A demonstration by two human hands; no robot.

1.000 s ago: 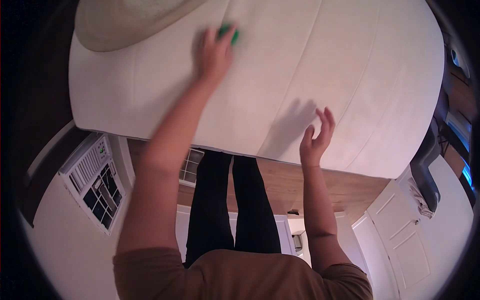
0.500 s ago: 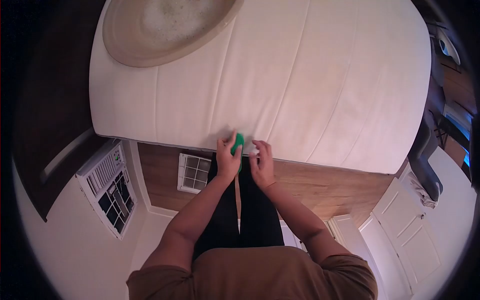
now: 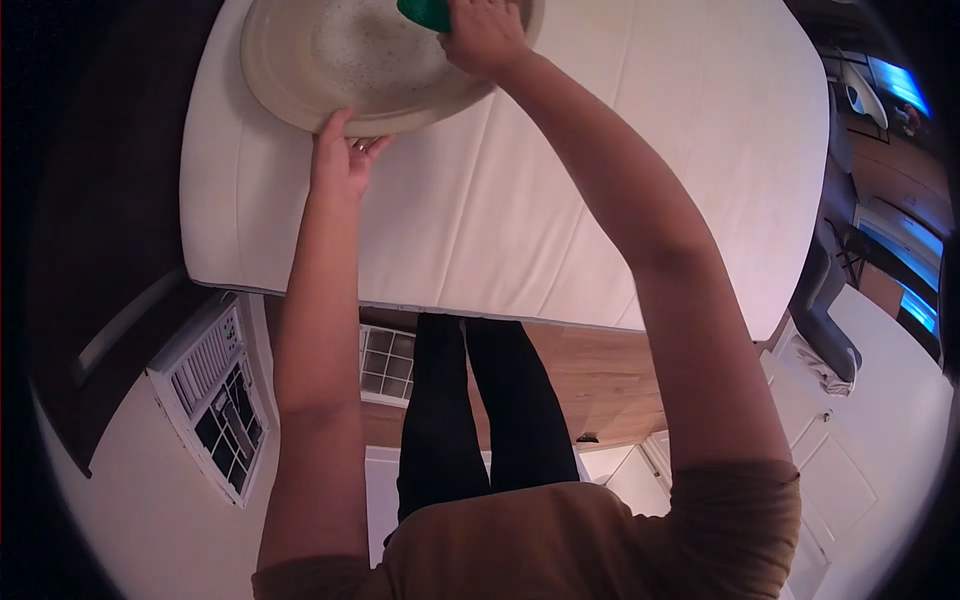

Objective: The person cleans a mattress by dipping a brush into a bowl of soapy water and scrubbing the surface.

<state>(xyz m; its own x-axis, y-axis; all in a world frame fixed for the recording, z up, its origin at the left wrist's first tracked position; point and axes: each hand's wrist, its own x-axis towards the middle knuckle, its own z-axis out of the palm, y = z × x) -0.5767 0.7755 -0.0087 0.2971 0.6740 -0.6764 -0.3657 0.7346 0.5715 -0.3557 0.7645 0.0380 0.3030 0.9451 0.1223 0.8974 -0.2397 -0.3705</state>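
A large beige basin with cloudy, foamy water lies on the pale mattress, at the top of the view. My left hand grips the basin's near rim, thumb over the edge and fingers beneath it. Over the basin's right side, my right hand holds a green object, which is partly cut off by the frame's top edge; whether it is a brush or a sponge I cannot tell.
Dark furniture stands along the left. Below the mattress are a wooden floor, a white grid-like panel and my legs. A grey curved object is at the right, near a white door.
My hands have parted from the mattress's near edge and moved forward to the basin. The left one has taken hold of the rim; the green object is now in my right hand.
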